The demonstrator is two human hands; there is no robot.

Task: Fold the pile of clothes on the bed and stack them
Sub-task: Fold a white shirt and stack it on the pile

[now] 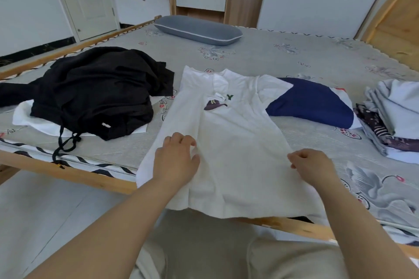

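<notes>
Hem of white shirt point(229, 154) nearest, overhanging near edge of bed point(272, 56). Shirt lies face up; collar away from person, long axis near-to-far, tilted slightly left at far end. Left side appears folded inward; right sleeve spread. Left hand point(175, 161) rests on fabric, fingers curled, apparently pinching fold. Right hand point(314, 166) grips right edge. Fabric judged light, soft, limp, non-fragile; wrinkles easily. Take hold at side seams or shoulders. Black clothes pile point(95, 90) left; folded stack point(394, 113) right.
</notes>
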